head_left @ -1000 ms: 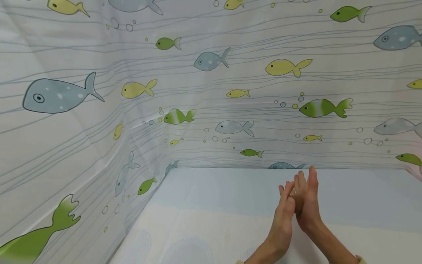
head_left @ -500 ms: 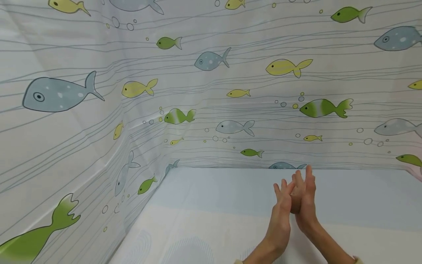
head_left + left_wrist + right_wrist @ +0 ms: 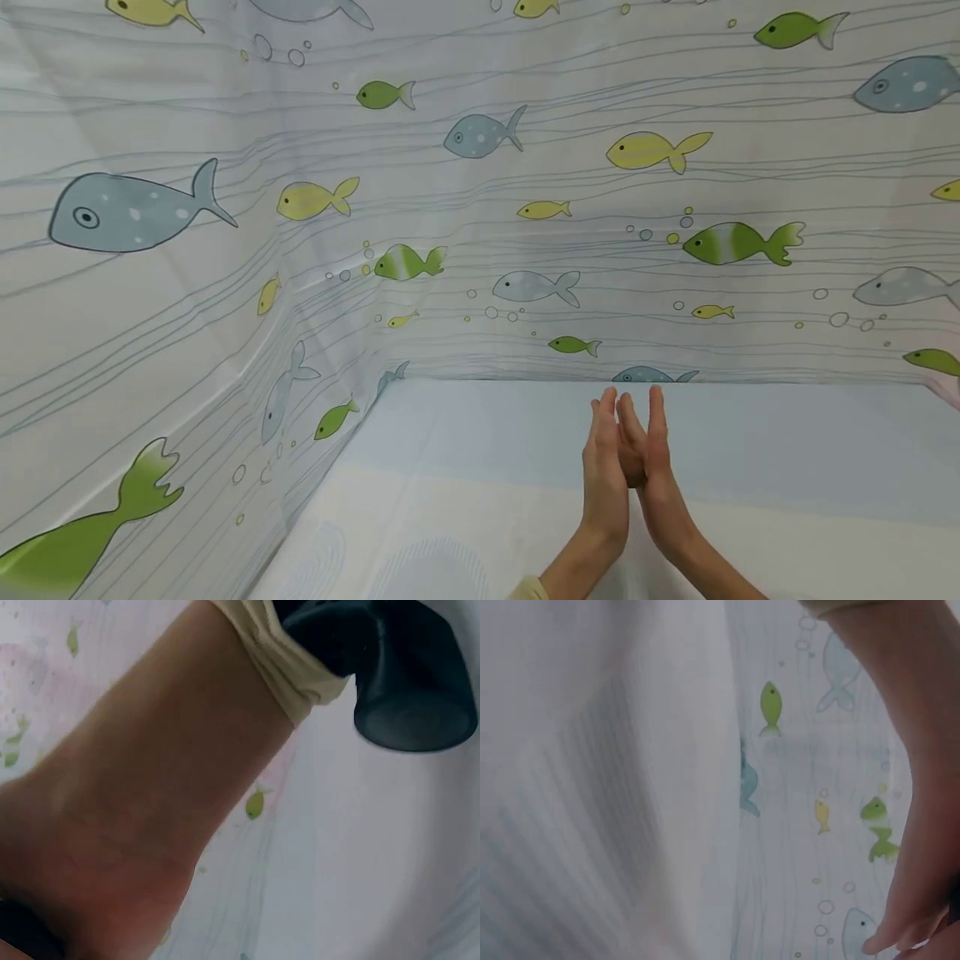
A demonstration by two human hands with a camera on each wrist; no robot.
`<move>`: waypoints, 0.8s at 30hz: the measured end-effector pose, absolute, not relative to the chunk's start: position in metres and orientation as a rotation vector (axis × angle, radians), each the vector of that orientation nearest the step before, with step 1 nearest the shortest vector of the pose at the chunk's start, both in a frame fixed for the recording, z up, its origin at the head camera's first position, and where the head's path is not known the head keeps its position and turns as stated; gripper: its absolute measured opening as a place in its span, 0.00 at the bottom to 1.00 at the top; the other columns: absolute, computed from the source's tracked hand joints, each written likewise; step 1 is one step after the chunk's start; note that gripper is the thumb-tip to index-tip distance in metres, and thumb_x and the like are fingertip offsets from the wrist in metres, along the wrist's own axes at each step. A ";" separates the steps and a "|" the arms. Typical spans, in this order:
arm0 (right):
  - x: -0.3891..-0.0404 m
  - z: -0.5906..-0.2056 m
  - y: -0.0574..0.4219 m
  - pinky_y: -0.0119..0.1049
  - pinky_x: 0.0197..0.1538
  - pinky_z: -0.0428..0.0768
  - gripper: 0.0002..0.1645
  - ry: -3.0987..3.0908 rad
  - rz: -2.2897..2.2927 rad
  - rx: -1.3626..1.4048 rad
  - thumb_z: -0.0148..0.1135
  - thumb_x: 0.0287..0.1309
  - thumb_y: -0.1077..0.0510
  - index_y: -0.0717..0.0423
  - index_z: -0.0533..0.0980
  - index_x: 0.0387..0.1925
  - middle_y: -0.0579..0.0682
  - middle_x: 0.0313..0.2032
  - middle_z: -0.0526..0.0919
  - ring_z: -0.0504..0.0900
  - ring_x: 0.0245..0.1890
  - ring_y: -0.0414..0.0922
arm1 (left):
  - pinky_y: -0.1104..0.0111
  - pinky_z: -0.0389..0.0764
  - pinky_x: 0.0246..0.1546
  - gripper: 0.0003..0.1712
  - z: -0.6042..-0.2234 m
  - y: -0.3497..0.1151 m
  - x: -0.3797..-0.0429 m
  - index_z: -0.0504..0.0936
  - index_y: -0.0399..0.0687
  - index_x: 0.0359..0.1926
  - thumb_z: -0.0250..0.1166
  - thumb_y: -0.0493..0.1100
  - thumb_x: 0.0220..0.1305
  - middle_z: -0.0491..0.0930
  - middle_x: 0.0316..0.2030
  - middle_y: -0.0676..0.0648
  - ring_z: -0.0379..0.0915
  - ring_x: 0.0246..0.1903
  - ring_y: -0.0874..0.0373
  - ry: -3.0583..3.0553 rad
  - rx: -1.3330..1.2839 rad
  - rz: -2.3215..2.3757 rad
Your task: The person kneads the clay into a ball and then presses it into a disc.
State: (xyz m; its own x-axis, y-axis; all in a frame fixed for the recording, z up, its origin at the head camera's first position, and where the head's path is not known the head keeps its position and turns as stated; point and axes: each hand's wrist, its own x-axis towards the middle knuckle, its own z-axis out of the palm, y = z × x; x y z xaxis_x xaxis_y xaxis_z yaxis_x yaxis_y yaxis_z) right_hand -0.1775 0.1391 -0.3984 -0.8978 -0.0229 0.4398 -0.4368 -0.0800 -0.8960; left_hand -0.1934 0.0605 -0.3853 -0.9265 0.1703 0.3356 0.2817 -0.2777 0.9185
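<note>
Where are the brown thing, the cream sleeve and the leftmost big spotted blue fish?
Brown thing (image 3: pixel 634 474): head view, on its visible middle.
Cream sleeve (image 3: pixel 274 661): left wrist view, on its folds.
Spotted blue fish (image 3: pixel 122 217): head view, mid-body.

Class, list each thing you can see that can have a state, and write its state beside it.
Left hand: upright, fingers extended
Right hand: upright, facing the left
Brown lump: between the hands, partly hidden
Fish-print sheet: upright, creased
Pale surface: laid flat
Cream sleeve: bunched on the forearm
</note>
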 end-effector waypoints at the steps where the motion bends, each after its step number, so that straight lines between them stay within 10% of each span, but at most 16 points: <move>1: -0.175 -0.397 0.137 0.30 0.72 0.49 0.31 -1.920 2.034 0.527 0.13 0.75 0.38 0.23 0.24 0.74 0.49 0.78 0.39 0.52 0.73 0.31 | 0.44 0.38 0.73 0.30 -0.384 0.059 -0.195 0.62 0.66 0.73 0.35 0.61 0.76 0.53 0.75 0.60 0.35 0.77 0.56 -1.828 -0.553 -2.384; 4: -0.168 -0.395 0.130 0.16 0.62 0.57 0.30 -1.950 2.005 0.614 0.11 0.76 0.43 0.25 0.23 0.74 0.50 0.78 0.38 0.53 0.70 0.24 | 0.45 0.39 0.73 0.30 -0.379 0.053 -0.202 0.61 0.63 0.74 0.36 0.61 0.76 0.52 0.75 0.57 0.37 0.77 0.55 -1.781 -0.503 -2.375; 24: -0.160 -0.395 0.118 0.16 0.63 0.54 0.33 -1.810 2.162 0.954 0.15 0.78 0.52 0.28 0.19 0.74 0.46 0.75 0.17 0.25 0.76 0.37 | 0.38 0.29 0.70 0.34 -0.390 0.034 -0.230 0.50 0.68 0.77 0.36 0.65 0.74 0.37 0.78 0.53 0.25 0.77 0.52 -1.828 -0.499 -2.399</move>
State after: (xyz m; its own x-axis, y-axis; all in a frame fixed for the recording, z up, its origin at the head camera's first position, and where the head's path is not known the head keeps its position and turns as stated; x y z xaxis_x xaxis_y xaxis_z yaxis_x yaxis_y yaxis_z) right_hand -0.1601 0.1183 -0.3953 -0.7824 -0.2678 0.5623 -0.5064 -0.2521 -0.8246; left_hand -0.2301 0.0339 -0.3903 -0.9433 0.1285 0.3061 0.2611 -0.2824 0.9231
